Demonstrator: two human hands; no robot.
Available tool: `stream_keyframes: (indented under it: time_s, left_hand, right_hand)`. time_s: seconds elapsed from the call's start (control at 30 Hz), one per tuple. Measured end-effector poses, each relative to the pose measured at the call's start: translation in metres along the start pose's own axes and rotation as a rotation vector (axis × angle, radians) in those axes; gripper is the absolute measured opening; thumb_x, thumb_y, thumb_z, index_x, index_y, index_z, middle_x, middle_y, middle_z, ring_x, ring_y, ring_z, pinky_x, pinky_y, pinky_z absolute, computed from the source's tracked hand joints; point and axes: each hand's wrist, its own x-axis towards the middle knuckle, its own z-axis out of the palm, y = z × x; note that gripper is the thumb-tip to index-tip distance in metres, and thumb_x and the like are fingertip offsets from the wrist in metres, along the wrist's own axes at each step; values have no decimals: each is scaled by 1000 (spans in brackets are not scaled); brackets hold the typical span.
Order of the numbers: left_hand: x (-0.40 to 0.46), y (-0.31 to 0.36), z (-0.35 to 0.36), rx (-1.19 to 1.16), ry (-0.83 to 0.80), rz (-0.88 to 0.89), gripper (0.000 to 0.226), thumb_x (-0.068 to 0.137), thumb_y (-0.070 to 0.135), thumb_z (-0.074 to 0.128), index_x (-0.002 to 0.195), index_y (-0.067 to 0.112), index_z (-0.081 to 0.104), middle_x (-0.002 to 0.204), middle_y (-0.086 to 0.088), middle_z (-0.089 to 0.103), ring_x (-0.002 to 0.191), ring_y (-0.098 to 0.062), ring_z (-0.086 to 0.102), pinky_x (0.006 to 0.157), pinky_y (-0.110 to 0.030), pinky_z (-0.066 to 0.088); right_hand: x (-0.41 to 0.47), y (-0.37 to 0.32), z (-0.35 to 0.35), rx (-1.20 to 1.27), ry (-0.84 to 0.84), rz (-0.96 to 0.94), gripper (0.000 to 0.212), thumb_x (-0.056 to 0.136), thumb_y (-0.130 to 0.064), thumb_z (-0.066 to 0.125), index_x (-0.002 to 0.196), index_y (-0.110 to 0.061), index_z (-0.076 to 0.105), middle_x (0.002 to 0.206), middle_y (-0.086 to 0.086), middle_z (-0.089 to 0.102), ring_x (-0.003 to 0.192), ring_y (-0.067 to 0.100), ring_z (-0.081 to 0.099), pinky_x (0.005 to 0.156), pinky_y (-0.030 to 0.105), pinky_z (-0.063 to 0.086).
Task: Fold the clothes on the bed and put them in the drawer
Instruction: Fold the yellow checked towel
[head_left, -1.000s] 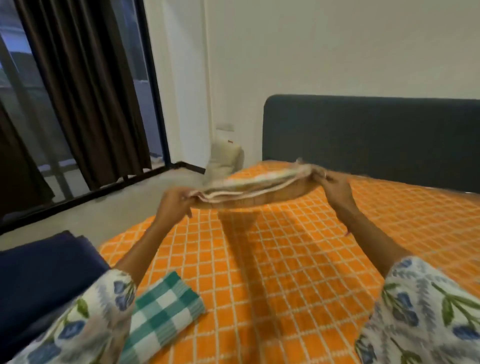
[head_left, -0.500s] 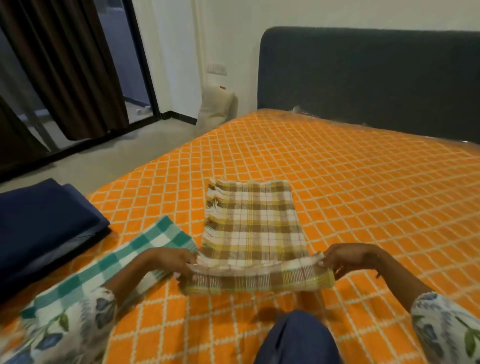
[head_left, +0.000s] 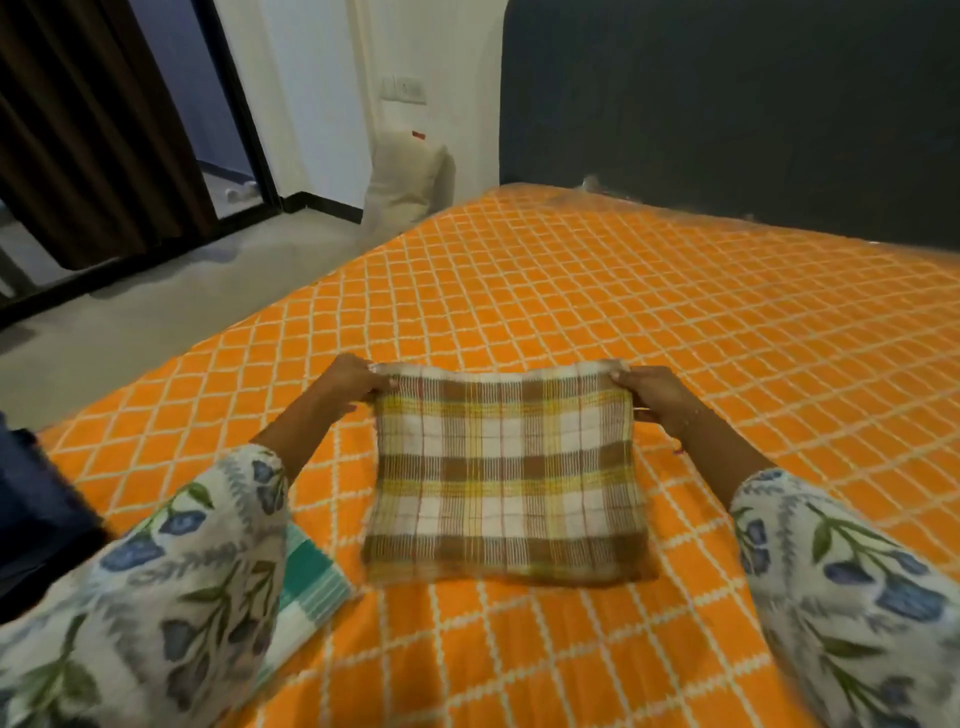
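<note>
Brown plaid cloth (head_left: 506, 473), half a second ago folded only at its near edge, now doubled over, both hands having carried that edge to the far side.

- Dark headboard (head_left: 727, 104) stands along the far wall.
- Brown curtain (head_left: 93, 130) hangs far left by the glass door (head_left: 208, 104).
- Pale bag, perhaps a cushion (head_left: 405, 182), leans against the white wall (head_left: 322, 78).
- Grey floor (head_left: 156, 312) beneath.

Two folded cloths (head_left: 504, 467), two hands (head_left: 348, 382).
</note>
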Motion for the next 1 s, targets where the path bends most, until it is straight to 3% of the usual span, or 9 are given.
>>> stream_keyframes:
  time_s: [0.13, 0.2, 0.33, 0.43, 0.53, 0.73, 0.83, 0.9, 1.0]
  left_hand:
    - [49, -7, 18, 124, 222, 78, 43, 90, 23, 65, 126, 4, 52, 123, -23, 55, 118, -38, 50, 97, -51, 39]
    - [47, -23, 44, 471, 251, 108, 66, 94, 40, 55, 147, 14, 28, 153, -14, 27, 141, -32, 25, 110, -53, 19]
    - [7, -73, 115, 839, 139, 400, 60, 99, 51, 24, 151, 23, 16, 160, -5, 7, 147, -22, 3, 116, -51, -2]
    - [-5, -105, 126, 920, -29, 434, 101, 72, 80, -18, 152, 25, 8, 160, -4, -3, 147, -21, -5, 115, -50, -7]
    - [-9, -108, 107, 895, -95, 531, 119, 57, 83, -30, 152, 24, 9, 160, -5, 0, 148, -20, -3, 115, -46, -6]
    - [-72, -145, 99, 1195, -142, 816, 89, 85, 79, 14, 145, 16, 34, 147, -13, 40, 134, -29, 40, 112, -46, 27]
    - [-86, -160, 96, 1207, -48, 787, 70, 83, 58, 56, 133, 11, 42, 132, -15, 58, 119, -30, 57, 96, -42, 48]
    - [-91, -151, 99, 1221, 6, 656, 81, 50, 34, 91, 116, 3, 55, 111, -18, 68, 100, -31, 67, 75, -42, 57]
    - [-112, -123, 91, 1283, 103, 606, 57, 59, 12, 86, 109, 3, 64, 105, -14, 67, 93, -28, 68, 68, -33, 55]
  right_hand:
    - [49, 3, 27, -94, 129, -75, 40, 97, -18, 55, 133, -2, 49, 123, 21, 58, 94, 31, 55, 81, 44, 46]
    - [56, 19, 46, -441, 239, -171, 44, 99, -21, 51, 141, -8, 43, 138, 20, 49, 116, 36, 50, 96, 48, 41]
    - [11, 71, 100, -848, 42, -401, 63, 97, -57, 18, 148, -22, 30, 158, 9, 16, 146, 27, 14, 115, 44, 15]
    - [-11, 114, 105, -1131, 49, -285, 109, 60, -80, -32, 152, -34, 6, 160, 7, -2, 148, 27, -2, 116, 50, 0]
    - [-20, 120, 96, -1123, 125, -163, 91, 78, -74, -19, 153, -30, 6, 161, 9, 3, 148, 26, -1, 114, 57, 7]
    - [-65, 136, 67, -1118, -157, -494, 92, 73, -84, -12, 150, -34, -1, 158, -2, -12, 145, 13, -17, 117, 44, -7]
    - [-85, 155, 47, -1270, -196, -620, 76, 89, -71, 24, 150, -27, 23, 156, 4, 18, 144, 19, 18, 115, 43, 17]
    - [-92, 145, 39, -1264, -123, -631, 59, 85, -48, 48, 134, -14, 52, 136, 10, 53, 123, 25, 54, 97, 40, 48]
    - [-111, 125, 32, -1213, -31, -621, 45, 74, -33, 67, 113, -11, 69, 115, 10, 68, 100, 25, 69, 75, 34, 56]
